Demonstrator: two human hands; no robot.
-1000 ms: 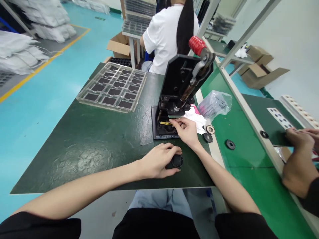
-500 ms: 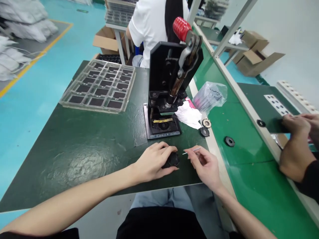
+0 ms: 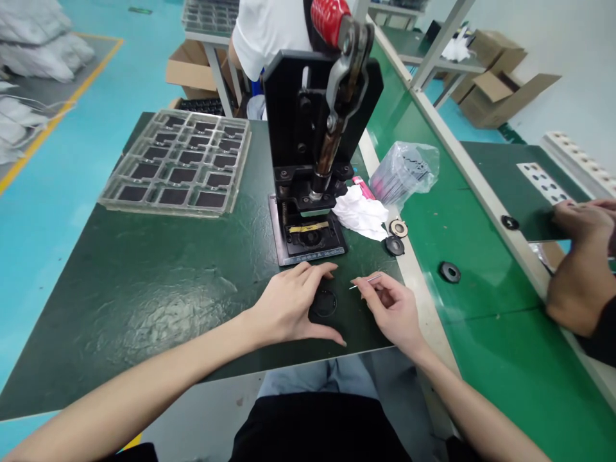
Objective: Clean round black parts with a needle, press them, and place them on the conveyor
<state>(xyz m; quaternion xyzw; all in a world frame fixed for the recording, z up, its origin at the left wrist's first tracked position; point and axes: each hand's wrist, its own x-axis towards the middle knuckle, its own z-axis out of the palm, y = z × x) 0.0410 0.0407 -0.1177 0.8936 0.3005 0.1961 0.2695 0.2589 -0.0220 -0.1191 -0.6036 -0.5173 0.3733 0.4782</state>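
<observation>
A black round part (image 3: 326, 303) lies on the dark green tabletop near its front edge. My left hand (image 3: 289, 305) rests beside it on the left, thumb and fingers spread wide around it; the hand is open, and whether the palm side touches the part is hidden. To the right, my right hand (image 3: 392, 311) is closed in a pinch on a thin metal rod (image 3: 364, 282), whose tip points left toward the round part. Just beyond my hands stands a black hand press (image 3: 308, 138) with a red grip (image 3: 330, 19) and a yellow strip (image 3: 308, 227) across its base.
A clear compartment tray (image 3: 176, 163) with dark pads is at the left. Right of the press lie white tissue (image 3: 360, 213), two ring parts (image 3: 394, 246) and a plastic bag (image 3: 407, 174) of thin pieces. Another ring (image 3: 450, 272) lies on the green belt (image 3: 481, 346). A co-worker's hands (image 3: 584, 228) are at far right.
My left hand has opened, its thumb and fingers moving apart around the round part. My right hand keeps the thin rod pinched. The whole view has shifted slightly.
</observation>
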